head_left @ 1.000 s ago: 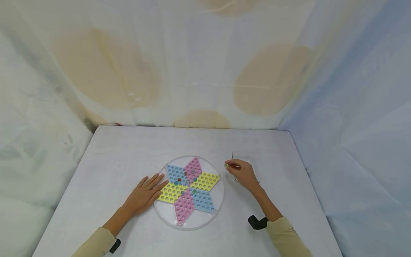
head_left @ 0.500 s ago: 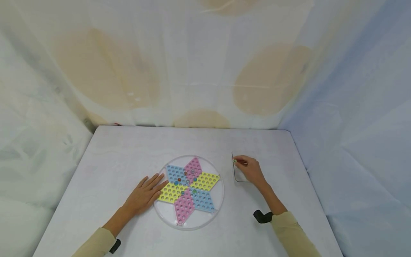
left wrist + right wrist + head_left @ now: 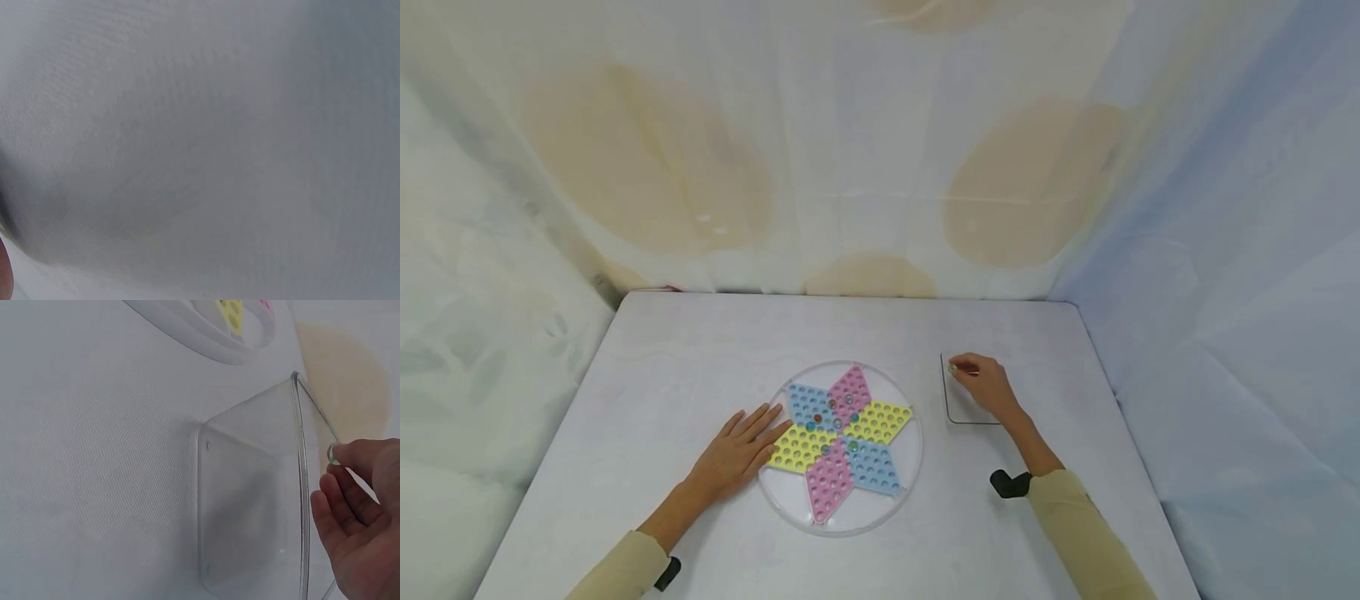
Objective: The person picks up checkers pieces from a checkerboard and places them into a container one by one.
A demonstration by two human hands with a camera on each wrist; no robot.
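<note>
A round Chinese checkers board (image 3: 878, 507) with a pink, yellow and blue star lies on the table in the head view. Several glass marbles, among them a green marble (image 3: 853, 447), sit in holes around its middle. My left hand (image 3: 730, 457) lies flat with fingers spread, fingertips over the board's left side. Between thumb and index finger, my right hand (image 3: 988, 385) pinches a clear greenish marble (image 3: 334, 454). That hand is above the clear plastic box (image 3: 301, 494), the marble close to its rim in the right wrist view.
White cloth covers the table (image 3: 715, 333), and patterned fabric (image 3: 850, 150) hangs behind and at both sides. The box stands just right of the board. In the left wrist view, pale cloth (image 3: 200, 150) fills nearly everything.
My right hand, pinching the marble, has moved right and slightly away from me, from beside the box's left edge to over the box. My left hand stays in place.
</note>
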